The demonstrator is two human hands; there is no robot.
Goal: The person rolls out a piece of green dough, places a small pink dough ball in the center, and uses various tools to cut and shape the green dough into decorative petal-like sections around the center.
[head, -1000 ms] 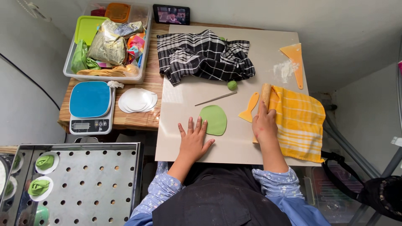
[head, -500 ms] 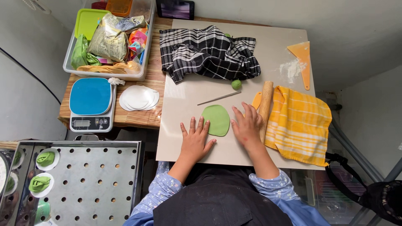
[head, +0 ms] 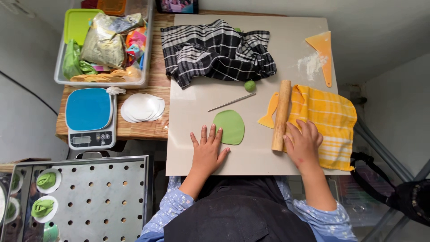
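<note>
Dough (head: 229, 127) rolled flat; ball (head: 250, 85) left. Our left hand (head: 207, 152) lies open, flat beside it; right hand (head: 303, 144), open, touches pin (head: 281, 115).

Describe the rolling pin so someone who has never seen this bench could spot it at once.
Start at the big pale work board and go to its right side, where a yellow checked cloth lies. The rolling pin is the plain wooden cylinder standing lengthwise along the cloth's left edge, beside the right hand. Unlike the thin metal rod nearby, it is thick and tan.
</note>
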